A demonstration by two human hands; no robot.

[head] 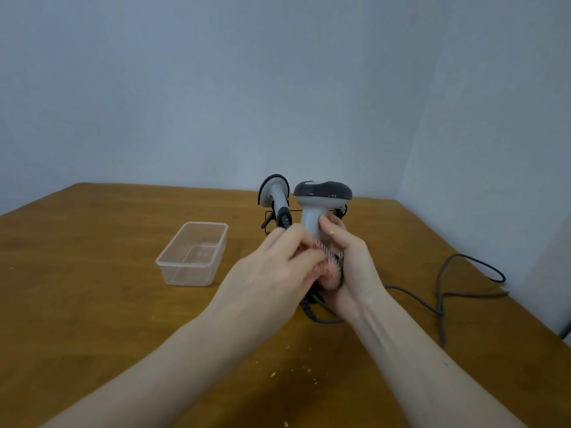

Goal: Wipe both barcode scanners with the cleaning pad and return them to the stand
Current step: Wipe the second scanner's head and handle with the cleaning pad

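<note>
Left hand (278,267) presses the pink cleaning pad (330,267), fingers curled on it, against the handle of a grey scanner (321,199). Right hand (349,261) has its grip closed around that handle, above the counter (92,304). Second scanner (275,193) sits in the wire stand (268,217) behind; clear container (193,253) at left.

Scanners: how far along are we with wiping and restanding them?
Done: unclear; one scanner sits in the wire stand, wiped or not I cannot tell. In hand: right hand holds the other scanner; left hand rubs the pink pad on its handle. Left: restanding it.
</note>
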